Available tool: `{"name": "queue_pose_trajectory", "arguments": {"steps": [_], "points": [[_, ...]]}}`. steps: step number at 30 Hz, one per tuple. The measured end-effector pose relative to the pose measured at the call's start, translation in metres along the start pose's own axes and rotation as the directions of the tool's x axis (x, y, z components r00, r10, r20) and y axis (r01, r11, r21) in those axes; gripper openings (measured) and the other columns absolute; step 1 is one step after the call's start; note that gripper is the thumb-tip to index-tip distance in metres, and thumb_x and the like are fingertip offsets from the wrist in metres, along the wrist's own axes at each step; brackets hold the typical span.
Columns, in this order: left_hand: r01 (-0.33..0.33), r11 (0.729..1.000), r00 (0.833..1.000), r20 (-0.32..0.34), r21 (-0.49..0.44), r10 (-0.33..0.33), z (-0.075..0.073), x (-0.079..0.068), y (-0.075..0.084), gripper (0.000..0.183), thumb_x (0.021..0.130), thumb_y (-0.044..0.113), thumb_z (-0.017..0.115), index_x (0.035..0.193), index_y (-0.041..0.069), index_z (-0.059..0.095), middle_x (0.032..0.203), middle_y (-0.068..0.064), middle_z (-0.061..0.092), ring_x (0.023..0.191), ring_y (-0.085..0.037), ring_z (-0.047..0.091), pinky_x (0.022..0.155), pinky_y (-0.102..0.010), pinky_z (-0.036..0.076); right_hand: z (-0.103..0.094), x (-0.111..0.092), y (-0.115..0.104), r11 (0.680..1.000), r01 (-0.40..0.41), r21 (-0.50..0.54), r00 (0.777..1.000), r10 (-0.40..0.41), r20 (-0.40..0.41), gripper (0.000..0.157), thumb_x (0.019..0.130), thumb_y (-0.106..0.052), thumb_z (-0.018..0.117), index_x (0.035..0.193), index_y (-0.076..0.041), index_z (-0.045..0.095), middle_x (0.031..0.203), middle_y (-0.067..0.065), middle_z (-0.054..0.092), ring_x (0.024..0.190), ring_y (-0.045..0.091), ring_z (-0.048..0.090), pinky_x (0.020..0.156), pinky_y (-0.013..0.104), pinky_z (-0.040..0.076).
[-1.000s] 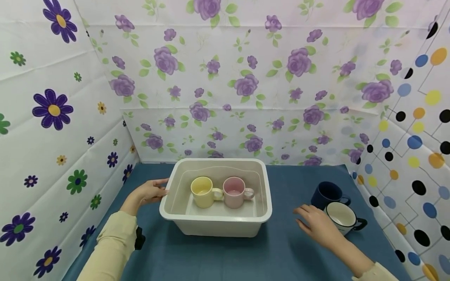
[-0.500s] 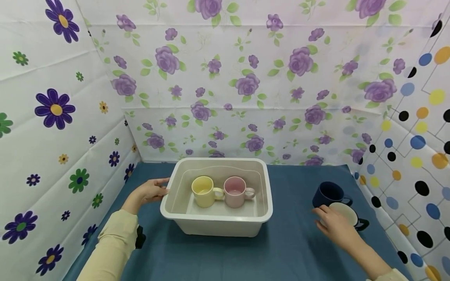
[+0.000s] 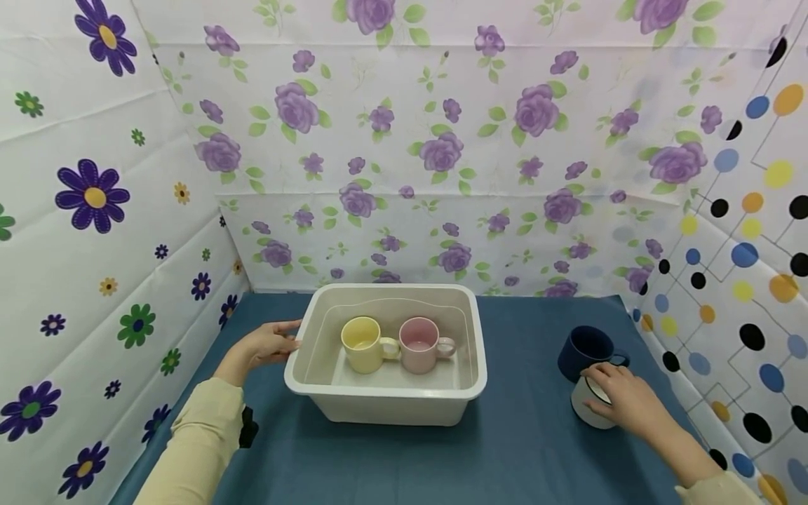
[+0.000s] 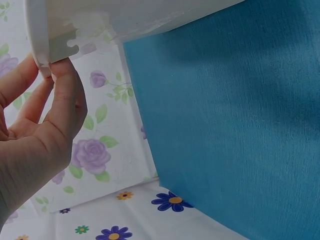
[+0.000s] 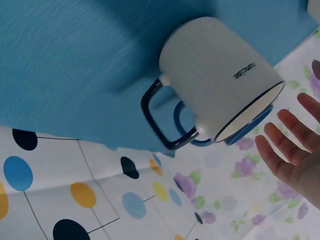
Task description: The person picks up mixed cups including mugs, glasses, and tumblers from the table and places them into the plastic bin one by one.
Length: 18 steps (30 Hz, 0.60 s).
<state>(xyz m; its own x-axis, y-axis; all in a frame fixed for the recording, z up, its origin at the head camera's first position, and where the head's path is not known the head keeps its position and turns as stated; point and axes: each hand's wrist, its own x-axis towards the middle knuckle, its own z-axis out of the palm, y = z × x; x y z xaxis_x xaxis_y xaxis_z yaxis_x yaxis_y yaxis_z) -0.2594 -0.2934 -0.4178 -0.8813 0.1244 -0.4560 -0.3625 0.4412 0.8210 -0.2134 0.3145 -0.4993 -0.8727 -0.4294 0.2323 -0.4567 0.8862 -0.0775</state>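
Note:
At the left side of a cream plastic basin (image 3: 391,407), my left hand (image 3: 266,344) pinches the rim between thumb and fingers, as the left wrist view shows. Inside the basin stand a yellow mug (image 3: 362,345) and a pink mug (image 3: 418,345), both handles to the right. Over on the right, my right hand (image 3: 628,398) hovers above a white mug (image 3: 587,405) with a dark rim, hiding much of it. The right wrist view shows its black handle (image 5: 154,117) and the hand's fingers (image 5: 290,142) spread apart from the mug's mouth. Just behind stands a navy mug (image 3: 577,351).
A blue cloth (image 3: 505,449) covers the table. Flowered sheets (image 3: 442,175) hang at the back and left, and a dotted sheet (image 3: 738,280) closes off the right side.
My right hand has moved right, from beside the white mug to over it. The left hand stays at the basin rim, and the mugs have not moved.

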Motion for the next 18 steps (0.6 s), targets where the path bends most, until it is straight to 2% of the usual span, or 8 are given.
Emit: {"name": "queue_pose_trajectory", "arguments": {"steps": [7,12,18], "points": [[-0.003,1.0,1.0,-0.006,0.003,0.003,0.0,0.001,-0.001,0.068,0.093,0.006,0.057,0.149,-0.003,0.018,0.099,-0.004,0.063,0.081,-0.008,0.064,0.085,-0.036,0.055,0.003,-0.001,0.021,0.997,-0.073,0.034,0.99,0.068,0.125,0.057,0.071,-0.037,0.079,0.118,-0.011,0.059,0.109,0.018,0.055,0.085,0.039,0.056,0.053,0.046,0.046],[-0.004,1.0,1.0,0.004,-0.006,0.004,0.0,0.0,-0.001,0.068,0.093,0.005,0.056,0.149,-0.002,0.018,0.098,-0.004,0.063,0.081,-0.009,0.064,0.083,-0.034,0.056,0.001,0.0,0.032,0.991,-0.108,0.074,0.975,0.091,0.202,0.067,0.07,-0.037,0.08,0.124,-0.008,0.054,0.116,0.024,0.051,0.089,0.047,0.055,0.056,0.053,0.047],[-0.001,1.0,1.0,0.012,-0.013,0.001,0.0,0.0,-0.001,0.069,0.093,0.005,0.056,0.149,-0.002,0.017,0.096,-0.003,0.063,0.081,-0.009,0.064,0.084,-0.036,0.056,-0.001,0.003,0.039,0.983,-0.139,0.122,0.957,0.101,0.271,0.075,0.068,-0.036,0.082,0.129,-0.005,0.05,0.118,0.028,0.047,0.09,0.049,0.052,0.056,0.051,0.047]]}}
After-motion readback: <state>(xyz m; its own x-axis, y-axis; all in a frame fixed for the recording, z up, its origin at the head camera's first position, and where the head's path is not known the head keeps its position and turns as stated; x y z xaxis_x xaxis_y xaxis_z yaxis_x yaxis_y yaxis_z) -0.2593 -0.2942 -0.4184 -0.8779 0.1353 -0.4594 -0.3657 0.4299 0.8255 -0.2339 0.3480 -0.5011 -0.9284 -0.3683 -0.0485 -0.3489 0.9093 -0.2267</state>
